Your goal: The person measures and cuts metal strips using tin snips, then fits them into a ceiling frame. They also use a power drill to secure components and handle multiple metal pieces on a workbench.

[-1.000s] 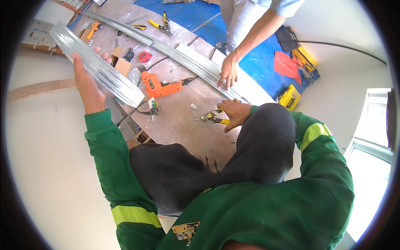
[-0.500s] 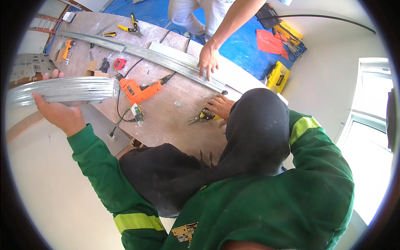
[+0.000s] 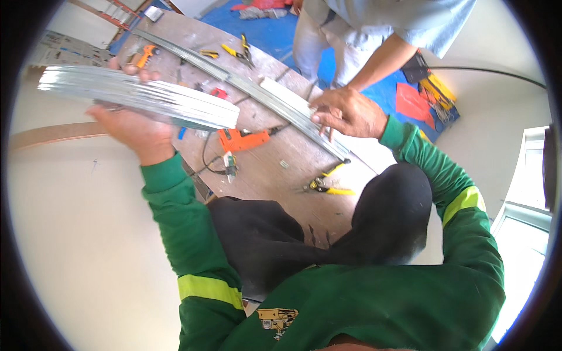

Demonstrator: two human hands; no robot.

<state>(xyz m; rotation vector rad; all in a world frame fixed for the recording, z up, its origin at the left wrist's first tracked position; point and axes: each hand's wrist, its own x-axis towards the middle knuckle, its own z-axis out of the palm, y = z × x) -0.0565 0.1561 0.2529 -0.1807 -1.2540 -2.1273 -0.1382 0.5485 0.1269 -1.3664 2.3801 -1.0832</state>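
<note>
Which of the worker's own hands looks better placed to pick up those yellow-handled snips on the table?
Probably the right hand: it is free, resting on the long metal channel just above the snips. The left hand already grips a metal stud.

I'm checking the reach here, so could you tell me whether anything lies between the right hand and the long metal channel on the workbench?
Nothing visible does: the right hand already rests on the long metal channel. The left hand holds a separate metal channel piece.

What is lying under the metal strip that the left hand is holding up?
Under the metal strip lies the wooden table, with an orange drill near its right end. The strip and the left hand hide the tabletop directly beneath them.
</note>
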